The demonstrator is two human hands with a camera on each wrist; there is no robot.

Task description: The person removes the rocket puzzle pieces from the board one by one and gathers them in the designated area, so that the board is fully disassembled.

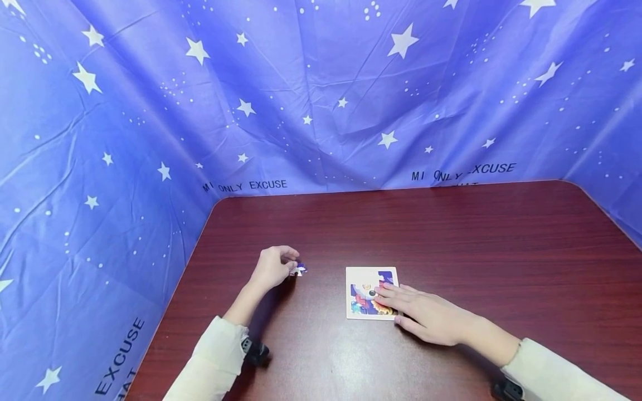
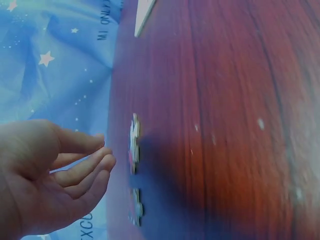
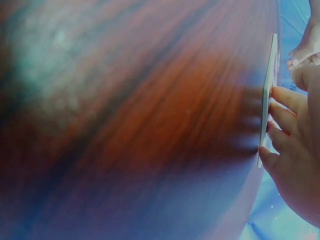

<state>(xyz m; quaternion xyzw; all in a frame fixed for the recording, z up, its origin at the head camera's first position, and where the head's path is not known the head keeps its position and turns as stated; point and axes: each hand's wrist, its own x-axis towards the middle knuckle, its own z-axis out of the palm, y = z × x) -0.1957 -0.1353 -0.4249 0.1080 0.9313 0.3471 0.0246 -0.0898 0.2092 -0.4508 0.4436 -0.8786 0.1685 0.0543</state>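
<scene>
A small square jigsaw puzzle (image 1: pixel 358 277), partly filled with a colourful picture in a white frame, lies flat near the table's middle. My right hand (image 1: pixel 428 314) rests on its right side, fingers extended over the picture and thumb at the lower right corner. Off to the left, my left hand (image 1: pixel 273 268) hovers beside loose puzzle pieces (image 1: pixel 300 270). In the left wrist view, one piece or cluster (image 2: pixel 134 145) lies just past the loosely bent fingertips, and another piece (image 2: pixel 135 207) lies close by. Nothing shows between the left fingers.
The dark red wooden table (image 1: pixel 476 239) has rounded far corners. A blue curtain (image 1: pixel 321 100) with white stars hangs along its back and sides. Black wrist cameras, such as the left one (image 1: pixel 256 352), sit under both sleeves.
</scene>
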